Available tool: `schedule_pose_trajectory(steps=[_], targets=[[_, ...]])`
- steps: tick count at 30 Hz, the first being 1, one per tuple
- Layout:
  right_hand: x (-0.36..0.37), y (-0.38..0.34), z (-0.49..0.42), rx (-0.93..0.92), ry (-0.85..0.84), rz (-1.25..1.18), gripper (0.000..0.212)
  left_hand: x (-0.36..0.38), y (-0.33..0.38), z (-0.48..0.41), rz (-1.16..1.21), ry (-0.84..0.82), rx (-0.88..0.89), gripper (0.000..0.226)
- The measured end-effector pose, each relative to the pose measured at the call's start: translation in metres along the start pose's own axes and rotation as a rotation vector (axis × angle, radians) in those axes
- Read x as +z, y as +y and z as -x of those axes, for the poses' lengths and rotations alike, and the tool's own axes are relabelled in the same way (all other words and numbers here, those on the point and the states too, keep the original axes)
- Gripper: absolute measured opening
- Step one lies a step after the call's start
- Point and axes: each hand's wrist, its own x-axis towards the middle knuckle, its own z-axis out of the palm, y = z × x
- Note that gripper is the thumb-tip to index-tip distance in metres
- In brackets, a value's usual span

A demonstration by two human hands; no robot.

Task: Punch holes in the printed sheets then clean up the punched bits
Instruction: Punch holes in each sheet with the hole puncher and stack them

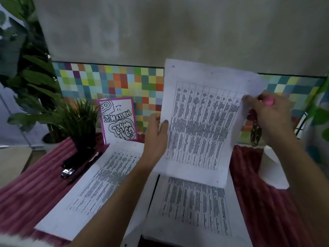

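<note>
- A printed sheet (201, 122) is held up in the air, in front of the wall.
- Its left edge is pinched by the left hand (156, 134), with the thumb laid on the front.
- Its upper right edge is pinched by the right hand (270, 116), and a small pink thing (269, 100) is held in the same hand.
- Small round holes (173, 66) can be seen along the top edge of the raised sheet.
- A second sheet (99, 184) is laid flat on the left, and a pile of sheets (194, 207) is laid just under the raised one.
- Both are set on the red cloth-covered surface (26, 193).
- A black tool with a shiny metal part (68, 171) is laid left of the second sheet; what it is cannot be told.
- A small green plant (80, 120) and a pink-edged card (118, 120) are stood at the back.
</note>
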Motion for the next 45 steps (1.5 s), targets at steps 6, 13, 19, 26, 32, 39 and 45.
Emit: schedule_pose_trajectory(steps=[6,13,19,26,32,39,45], targets=[[0.0,-0.02,0.013,-0.055,0.013,0.007,0.02,0.002,-0.017,0.027,0.01,-0.079,-0.096,0.027],[-0.001,-0.029,0.011,-0.068,0.012,0.092,0.007,0.014,-0.013,0.038,-0.032,-0.043,-0.26,0.053],[0.004,-0.028,0.001,0.027,0.008,0.132,0.01,0.015,-0.011,0.039,-0.107,-0.13,-0.31,0.01],[0.018,-0.043,-0.015,0.055,0.04,0.222,0.025,-0.011,0.009,0.03,-0.144,-0.083,-0.207,0.014],[0.07,-0.067,-0.028,0.002,-0.107,0.397,0.023,-0.127,0.058,-0.001,-0.274,0.017,-0.177,0.024],[0.175,0.0,0.031,0.353,-0.736,0.592,0.018,-0.24,0.052,0.057,-0.685,-0.049,-0.298,0.018],[0.21,0.07,0.068,0.432,-0.87,0.795,0.013,-0.25,-0.016,0.097,-0.818,-0.072,-0.371,0.021]])
